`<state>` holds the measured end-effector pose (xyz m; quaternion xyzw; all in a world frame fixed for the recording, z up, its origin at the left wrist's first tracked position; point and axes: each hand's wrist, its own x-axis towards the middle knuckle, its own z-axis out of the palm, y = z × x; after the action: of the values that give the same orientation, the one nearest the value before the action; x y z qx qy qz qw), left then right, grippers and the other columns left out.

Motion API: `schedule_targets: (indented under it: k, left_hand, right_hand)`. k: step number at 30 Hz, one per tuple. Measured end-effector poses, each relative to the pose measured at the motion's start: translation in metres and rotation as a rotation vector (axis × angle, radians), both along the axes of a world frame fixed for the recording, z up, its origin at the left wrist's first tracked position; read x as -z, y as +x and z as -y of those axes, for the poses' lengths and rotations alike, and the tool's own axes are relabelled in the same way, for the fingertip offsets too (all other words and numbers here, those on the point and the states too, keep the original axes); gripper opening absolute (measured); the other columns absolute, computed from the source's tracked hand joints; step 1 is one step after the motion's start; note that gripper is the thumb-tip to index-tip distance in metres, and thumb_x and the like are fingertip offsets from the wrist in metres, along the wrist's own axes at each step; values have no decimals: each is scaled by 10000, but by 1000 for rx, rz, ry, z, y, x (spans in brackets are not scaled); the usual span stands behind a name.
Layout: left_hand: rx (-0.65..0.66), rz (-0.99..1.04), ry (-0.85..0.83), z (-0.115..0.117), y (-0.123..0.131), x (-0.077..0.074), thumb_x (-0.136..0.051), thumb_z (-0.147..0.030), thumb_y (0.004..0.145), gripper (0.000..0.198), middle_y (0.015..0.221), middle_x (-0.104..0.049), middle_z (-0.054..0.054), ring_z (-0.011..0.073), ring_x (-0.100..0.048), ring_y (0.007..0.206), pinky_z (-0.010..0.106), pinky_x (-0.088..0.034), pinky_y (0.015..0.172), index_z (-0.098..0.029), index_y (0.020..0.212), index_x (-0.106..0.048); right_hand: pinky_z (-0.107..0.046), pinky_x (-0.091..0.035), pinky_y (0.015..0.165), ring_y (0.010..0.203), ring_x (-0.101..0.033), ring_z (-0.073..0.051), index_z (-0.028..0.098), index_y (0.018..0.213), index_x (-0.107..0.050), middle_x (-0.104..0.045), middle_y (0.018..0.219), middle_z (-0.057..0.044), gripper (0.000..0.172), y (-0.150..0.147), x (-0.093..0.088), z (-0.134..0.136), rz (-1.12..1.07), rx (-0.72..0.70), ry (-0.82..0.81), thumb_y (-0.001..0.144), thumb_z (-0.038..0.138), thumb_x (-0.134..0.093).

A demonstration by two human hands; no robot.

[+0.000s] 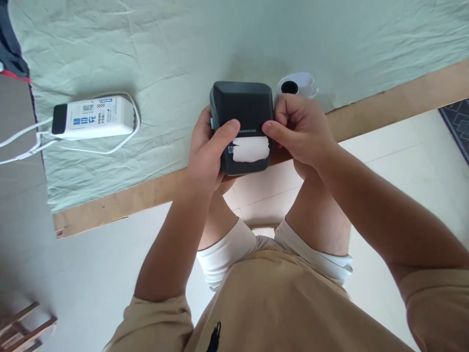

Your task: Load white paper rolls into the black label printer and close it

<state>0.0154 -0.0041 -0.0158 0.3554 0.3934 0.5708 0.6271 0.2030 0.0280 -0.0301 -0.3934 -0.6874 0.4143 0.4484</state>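
A dark label printer is held up over the table's front edge, with a torn-edged piece of white label paper on its lower front. My left hand wraps round the printer's left side, its thumb lying on the front face. At the opposite side, my right hand is closed, with curled fingers and the thumb tip against the printer's right edge; its underside fingers are partly hidden. Just beyond the right hand, a white rounded object with a black round centre lies on the cloth, partly covered by that hand.
A pale green, wrinkled cloth covers the table, whose bare wooden edge runs along the front. To the left lies a white power strip or charger with white cables. A wooden stool stands on the floor at lower left.
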Motion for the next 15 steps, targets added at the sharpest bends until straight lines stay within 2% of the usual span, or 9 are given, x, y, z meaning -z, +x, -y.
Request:
schedule_targets:
  k: [5, 11, 15]
  left_hand:
    - [-18, -2, -24, 2, -2, -1, -813, -312, 888, 177, 855, -705, -12, 141, -685, 636, 257, -560, 525, -247, 1032, -732]
    - [-42, -49, 0, 3, -6, 4, -846, -323, 854, 265, 982, -750, 29, 191, -736, 893, 282, -632, 730, -246, 1091, -757]
    - [-52, -82, -42, 3, -4, 0, -864, -379, 819, 304, 966, -754, 29, 216, -743, 868, 302, -615, 695, -279, 1081, -748]
  right_hand:
    - [-300, -215, 512, 576, -292, -90, 243, 707, -360, -375, 614, 53, 570, 0, 1, 1, -32, -27, -42, 900, 526, -816]
    - [-272, -230, 510, 558, -291, -78, 230, 701, -362, -357, 609, 67, 463, -2, -8, 4, -20, -49, -66, 916, 312, -764]
    - [-262, -212, 478, 530, -287, -64, 229, 700, -356, -363, 594, 76, 444, -1, -13, 4, -16, -58, -82, 905, 261, -749]
